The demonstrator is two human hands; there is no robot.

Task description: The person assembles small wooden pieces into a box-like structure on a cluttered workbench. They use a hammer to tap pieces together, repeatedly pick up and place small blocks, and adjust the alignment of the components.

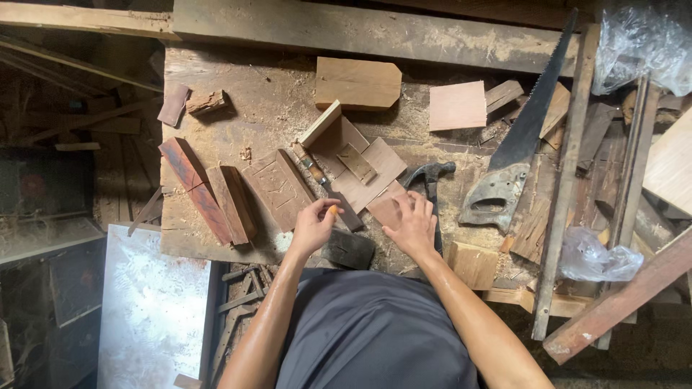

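Two hands: both low centre of frame, over the table (216,238) front edge, close together but not touching.
Left hand (313,229): fingers pinched together on a small orange-tipped thing (333,210), too small to identify; looks like a marker or pencil stub.
Right hand (414,227): fingers spread flat, pressing down on a small reddish wood piece (386,209); not clamped round it.
Wood piece place: centre of frame, just above right hand, touching the lower edge of the flat board stack (360,169).
Step in hand: judged as marking or fine work on the wood piece, right hand steadying it, left hand bringing the tip to its left edge.
Next move needs: probably steady downward pressure from the right hand and a fine, short stroke from the left; the tip sits just beside the piece.
Chisel (317,176): wooden handle, lies diagonal just above left hand.
Hammer (430,176): dark claw head right of the wood piece, handle runs under right hand.
Handsaw (530,126): upper right, blade diagonal, grey handle lower end.
Dark block (349,248): between the hands, at table edge.
Red-brown blocks (209,191): left of centre, lying side by side, angled.
Pale block (357,83): top centre.
Packages: clear plastic bag (641,43) crumpled, top right corner; second clear bag (595,256) right, lower. No labels or signs legible.
Sawdust: all over table.
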